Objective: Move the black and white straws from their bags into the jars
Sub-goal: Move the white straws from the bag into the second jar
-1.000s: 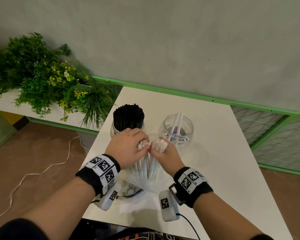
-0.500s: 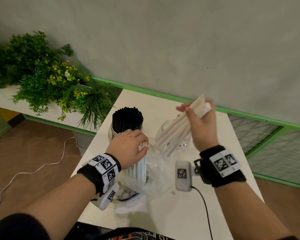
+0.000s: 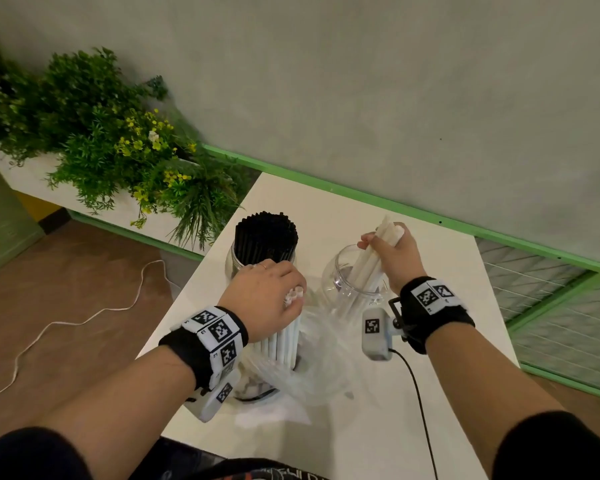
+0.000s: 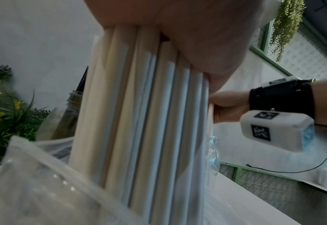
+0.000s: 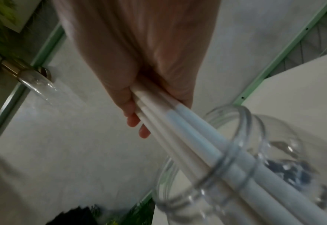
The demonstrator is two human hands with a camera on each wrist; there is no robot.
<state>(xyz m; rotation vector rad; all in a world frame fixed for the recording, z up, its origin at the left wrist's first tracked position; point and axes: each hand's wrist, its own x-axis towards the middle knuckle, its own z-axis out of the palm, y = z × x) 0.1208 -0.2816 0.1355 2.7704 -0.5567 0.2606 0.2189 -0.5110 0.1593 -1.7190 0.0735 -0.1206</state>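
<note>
My right hand (image 3: 392,249) grips a small bunch of white straws (image 3: 368,263) whose lower ends reach down into the clear jar (image 3: 329,282); the right wrist view shows the straws (image 5: 197,146) passing through the jar mouth (image 5: 241,152). My left hand (image 3: 267,296) holds the top of an upright bundle of white straws (image 3: 283,341) that stands in a crumpled clear plastic bag (image 3: 312,372). In the left wrist view that bundle (image 4: 139,129) fills the frame under my palm. A second jar (image 3: 231,263) at the back left is packed with black straws (image 3: 265,235).
The white table (image 3: 440,375) ends at a green-framed wall behind and a green mesh panel (image 3: 548,306) on the right. A planter of green plants (image 3: 101,140) stands left of the table. A white cable (image 3: 84,320) lies on the brown floor.
My right hand pulled a few white straws out of the bundle, lifted them up and right, and has now lowered their ends into the clear jar. The left hand stayed on the bundle.
</note>
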